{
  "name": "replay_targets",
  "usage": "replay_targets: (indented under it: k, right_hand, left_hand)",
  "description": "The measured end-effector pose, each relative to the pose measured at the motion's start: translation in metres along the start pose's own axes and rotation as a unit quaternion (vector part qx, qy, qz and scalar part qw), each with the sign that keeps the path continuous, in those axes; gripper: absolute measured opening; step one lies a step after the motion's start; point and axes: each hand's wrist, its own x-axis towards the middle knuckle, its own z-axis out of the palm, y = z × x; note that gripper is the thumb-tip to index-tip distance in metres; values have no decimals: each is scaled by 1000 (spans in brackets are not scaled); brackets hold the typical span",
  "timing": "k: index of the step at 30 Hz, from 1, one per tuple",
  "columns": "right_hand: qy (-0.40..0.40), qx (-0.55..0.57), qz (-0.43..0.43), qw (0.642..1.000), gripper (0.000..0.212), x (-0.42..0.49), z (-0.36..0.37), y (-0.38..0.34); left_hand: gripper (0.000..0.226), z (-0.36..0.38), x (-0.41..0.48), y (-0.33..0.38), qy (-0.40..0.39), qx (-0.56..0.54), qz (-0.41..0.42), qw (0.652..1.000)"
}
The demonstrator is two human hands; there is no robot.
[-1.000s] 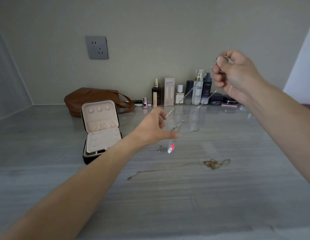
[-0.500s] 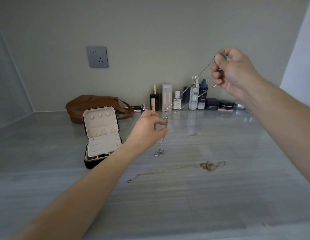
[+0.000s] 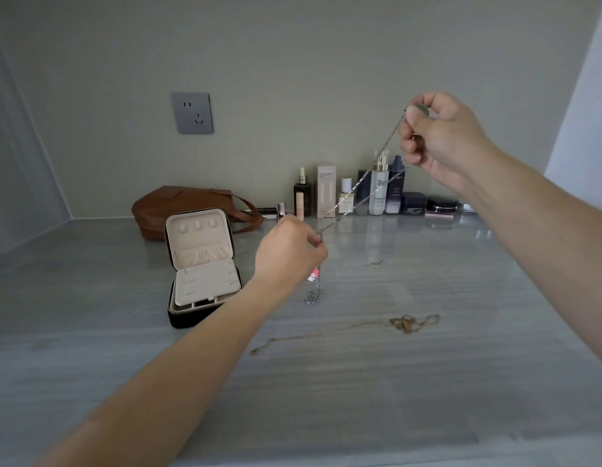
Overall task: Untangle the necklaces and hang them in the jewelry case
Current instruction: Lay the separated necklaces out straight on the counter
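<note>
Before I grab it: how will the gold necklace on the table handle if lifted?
Probably limp: the gold necklace lies in a slack curve on the table. Its tangled clump near the right end would likely hang as a lump. Thin, so probably light.

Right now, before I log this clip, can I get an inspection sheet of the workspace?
Surface: grey streaked countertop, glossy.
Job's things: silver chains stretched between both hands, tail pooled on the countertop; gold necklace lying loose; jewelry case open.
Clutter: brown bag, cosmetic bottles at the back.
Grippers: left hand pinches the chains low; right hand grips them high.
Cables: nothing seen.
Surroundings: wall socket on plain wall.
</note>
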Motion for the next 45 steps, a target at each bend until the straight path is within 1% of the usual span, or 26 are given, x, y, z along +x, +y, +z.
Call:
replay_targets:
  k: [4,7,10,12,14,15,17,19,21,24,27,32,37,40,43,45]
  right_hand:
    - [11,-10,0,1000,13,3,-5,2]
    - [17,-23,4,1000,12,4,-8,5]
    - [20,-29,5,999,13,4,-10,8]
    - [22,-35,6,999,12,5,-12,10]
    - [26,-43,7,999,12,6,-14,15]
    - [27,-45,7,999,14,7,-15,17]
    - [29,-46,9,999,16,7,-16,21]
    - [31,-47,14,998,16,7,-18,24]
    - [36,-48,18,998,15,7,-21,25]
    - [44,-44,12,998,16,9,-23,26]
    - [44,-53,19,997,15,8,-23,28]
    - [16,-60,35,997,9,1,-22,37]
    - [-32,-67,72,995,14,-9,-16,51]
    - [-79,-141,108,981,16,-22,-12,70]
    - [-140,-262,121,947,9,-36,-8,92]
    - [-176,-309,117,927,7,-45,-4,105]
  left_hand:
    - [9,-8,1,1,-50,-28,4,998]
    - [13,-15,2,-1,-96,-50,-4,994]
    - [15,-22,2,0,-130,-87,-29,987]
    - [14,-25,3,2,-137,-111,-42,983]
    - [18,-25,7,4,-147,-156,-70,974]
    - [21,-26,7,6,-158,-199,-99,962]
    - [26,-27,8,10,-176,-298,-171,923]
    - [30,-29,8,12,-188,-361,-218,887]
    - [32,-29,8,10,-199,-396,-238,864]
    - [35,-28,9,5,-202,-435,-253,840]
    - [32,-28,10,4,-201,-438,-258,838]
    - [18,-26,18,7,-168,-405,-245,865]
    - [27,-30,29,16,-150,-402,-212,878]
    - [29,-36,38,25,-140,-426,-211,869]
    - [28,-44,49,35,-137,-467,-211,848]
    - [26,-50,56,40,-138,-485,-199,840]
